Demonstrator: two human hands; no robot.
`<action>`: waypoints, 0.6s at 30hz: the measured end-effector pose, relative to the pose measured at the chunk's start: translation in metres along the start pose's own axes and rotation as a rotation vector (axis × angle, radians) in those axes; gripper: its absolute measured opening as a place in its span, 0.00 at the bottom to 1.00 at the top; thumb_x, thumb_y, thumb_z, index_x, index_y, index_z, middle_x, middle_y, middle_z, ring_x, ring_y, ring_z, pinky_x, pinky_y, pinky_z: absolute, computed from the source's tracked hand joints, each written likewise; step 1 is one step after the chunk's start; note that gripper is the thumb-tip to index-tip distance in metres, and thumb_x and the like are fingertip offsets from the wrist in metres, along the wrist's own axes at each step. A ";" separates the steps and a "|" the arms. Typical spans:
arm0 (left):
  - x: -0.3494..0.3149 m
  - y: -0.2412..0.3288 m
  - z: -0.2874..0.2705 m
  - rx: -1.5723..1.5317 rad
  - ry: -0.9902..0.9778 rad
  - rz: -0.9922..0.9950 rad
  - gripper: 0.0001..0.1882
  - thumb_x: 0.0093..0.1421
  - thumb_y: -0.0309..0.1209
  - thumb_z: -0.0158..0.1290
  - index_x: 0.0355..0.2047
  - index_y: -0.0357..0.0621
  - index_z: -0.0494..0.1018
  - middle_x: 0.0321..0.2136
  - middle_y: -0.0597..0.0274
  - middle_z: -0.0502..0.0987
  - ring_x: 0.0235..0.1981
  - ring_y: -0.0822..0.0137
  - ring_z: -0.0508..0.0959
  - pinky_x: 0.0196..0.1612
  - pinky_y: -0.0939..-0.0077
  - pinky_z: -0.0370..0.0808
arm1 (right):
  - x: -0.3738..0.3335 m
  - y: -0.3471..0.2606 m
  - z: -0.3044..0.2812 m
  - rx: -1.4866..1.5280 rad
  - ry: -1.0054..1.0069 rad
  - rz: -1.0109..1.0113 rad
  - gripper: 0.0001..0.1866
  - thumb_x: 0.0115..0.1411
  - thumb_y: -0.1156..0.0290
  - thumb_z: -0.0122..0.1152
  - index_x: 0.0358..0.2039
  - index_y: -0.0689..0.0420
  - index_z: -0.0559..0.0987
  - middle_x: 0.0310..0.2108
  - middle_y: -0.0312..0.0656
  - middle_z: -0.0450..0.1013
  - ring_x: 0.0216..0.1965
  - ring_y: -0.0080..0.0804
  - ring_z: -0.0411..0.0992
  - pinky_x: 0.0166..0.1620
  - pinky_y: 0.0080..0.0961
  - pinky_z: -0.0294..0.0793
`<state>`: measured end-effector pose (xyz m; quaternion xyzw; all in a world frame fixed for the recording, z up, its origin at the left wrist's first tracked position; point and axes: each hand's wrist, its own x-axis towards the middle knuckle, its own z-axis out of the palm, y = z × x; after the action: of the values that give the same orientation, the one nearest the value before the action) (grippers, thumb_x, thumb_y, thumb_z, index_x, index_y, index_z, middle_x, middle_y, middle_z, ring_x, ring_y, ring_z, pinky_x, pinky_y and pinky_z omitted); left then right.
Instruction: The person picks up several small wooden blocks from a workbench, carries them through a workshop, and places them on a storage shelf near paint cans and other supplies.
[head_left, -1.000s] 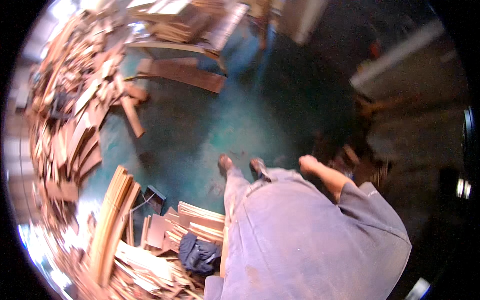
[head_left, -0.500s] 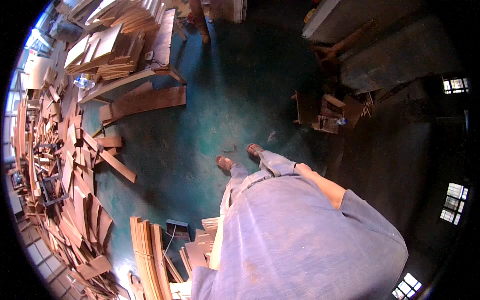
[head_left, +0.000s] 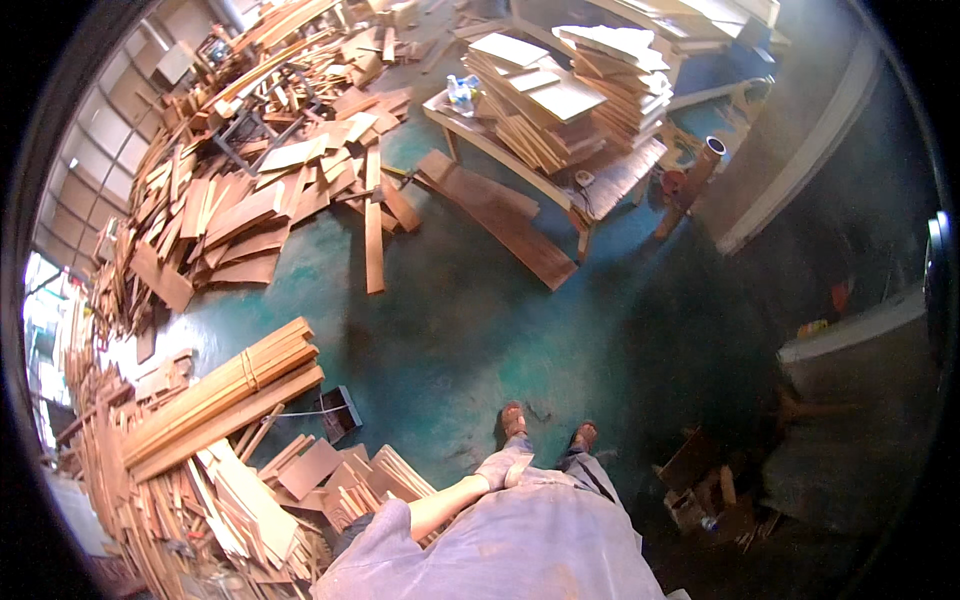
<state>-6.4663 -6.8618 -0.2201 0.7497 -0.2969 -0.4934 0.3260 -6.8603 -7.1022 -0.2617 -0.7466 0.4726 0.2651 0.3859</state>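
Observation:
My left forearm [head_left: 446,508] reaches forward from the blue-grey sleeve. At its end my left hand [head_left: 503,468], pale and seemingly gloved, hangs by my waist in front of my trousers. Its fingers blend into the cloth, so their pose is unclear, and no held thing can be made out. My right hand is out of sight beyond my blue-grey shirt [head_left: 500,550]. Past the left hand, my feet in brown sandals [head_left: 514,418] stand on the green floor [head_left: 440,350]. Thin wood boards [head_left: 400,475] lie to the left of that hand.
At left lie a tied bundle of planks [head_left: 225,400], a dark box [head_left: 340,413] with a pale cord and a large heap of board offcuts [head_left: 240,215]. A wooden table [head_left: 628,178] bears stacked panels [head_left: 570,95]. Long boards [head_left: 505,225] lie before it; scraps [head_left: 700,490] at right.
My view has swung left, bringing the plank bundle, wood heap and table farther into the picture. The right forearm has left view. My left forearm shows more fully.

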 end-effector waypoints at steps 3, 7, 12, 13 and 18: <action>-0.008 0.005 -0.002 0.107 -0.045 0.277 0.21 0.67 0.46 0.52 0.43 0.40 0.79 0.36 0.47 0.81 0.39 0.53 0.77 0.44 0.60 0.74 | 0.013 0.005 -0.021 -0.050 0.003 -0.064 0.16 0.58 0.65 0.57 0.42 0.57 0.85 0.44 0.53 0.81 0.47 0.53 0.79 0.51 0.44 0.78; -0.056 -0.058 0.030 0.011 -0.029 0.372 0.23 0.67 0.36 0.52 0.59 0.39 0.73 0.53 0.51 0.79 0.49 0.61 0.77 0.52 0.68 0.74 | 0.034 -0.012 -0.070 -0.141 0.005 -0.149 0.16 0.56 0.67 0.59 0.42 0.57 0.85 0.43 0.52 0.82 0.48 0.52 0.79 0.52 0.44 0.78; -0.087 -0.004 0.038 -0.137 -0.022 -0.197 0.20 0.65 0.43 0.51 0.41 0.34 0.77 0.30 0.46 0.76 0.32 0.62 0.76 0.38 0.61 0.73 | 0.064 -0.053 -0.141 -0.162 0.051 -0.090 0.19 0.51 0.64 0.63 0.43 0.58 0.86 0.45 0.53 0.82 0.49 0.50 0.80 0.54 0.41 0.78; -0.092 0.028 0.028 -0.152 -0.015 -0.239 0.22 0.64 0.44 0.51 0.36 0.33 0.78 0.24 0.45 0.75 0.27 0.63 0.75 0.34 0.60 0.73 | 0.062 -0.056 -0.153 -0.142 0.047 -0.091 0.19 0.51 0.65 0.63 0.43 0.58 0.86 0.45 0.53 0.82 0.49 0.51 0.80 0.54 0.40 0.78; -0.115 0.092 0.033 -0.147 0.206 -0.261 0.20 0.64 0.41 0.57 0.36 0.30 0.77 0.26 0.49 0.80 0.26 0.65 0.74 0.32 0.61 0.73 | 0.111 -0.087 -0.191 -0.222 0.029 -0.241 0.20 0.52 0.64 0.63 0.44 0.58 0.85 0.45 0.53 0.82 0.49 0.51 0.80 0.54 0.40 0.78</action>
<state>-6.5476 -6.8365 -0.0952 0.8026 -0.1251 -0.4727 0.3416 -6.7295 -7.2940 -0.2104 -0.8395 0.3531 0.2569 0.3233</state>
